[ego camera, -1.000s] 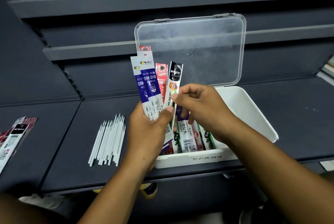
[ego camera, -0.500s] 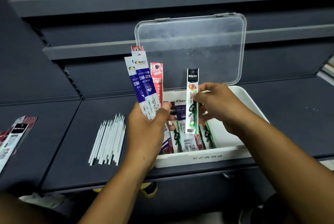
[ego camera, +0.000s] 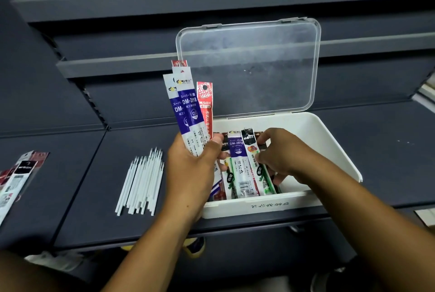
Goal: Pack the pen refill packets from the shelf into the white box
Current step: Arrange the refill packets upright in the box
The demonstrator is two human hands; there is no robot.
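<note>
Several refill packets [ego camera: 188, 108] stood fanned in your left hand [ego camera: 188, 174], gripped by their lower ends, headers pointing up and slightly left. Your right hand [ego camera: 282, 157] pinched a green packet [ego camera: 255, 157] down inside the white box [ego camera: 329, 141], lying among those already packed, long axis front to back, black header toward the clear lid [ego camera: 247, 68]. Placing looked underway; next likely meant letting go flat, then drawing another from the fan.

At frame centre the left hand [ego camera: 190, 169] grips a fan of blue and red packets [ego camera: 188, 112] upright. Right of it, the right hand [ego camera: 280, 155] pinches a green packet [ego camera: 255, 159] inside the white box [ego camera: 259, 207], whose clear lid [ego camera: 247, 68] stands open. Loose white refills [ego camera: 143, 181] lie at left of centre on the dark shelf [ego camera: 77, 197].
</note>
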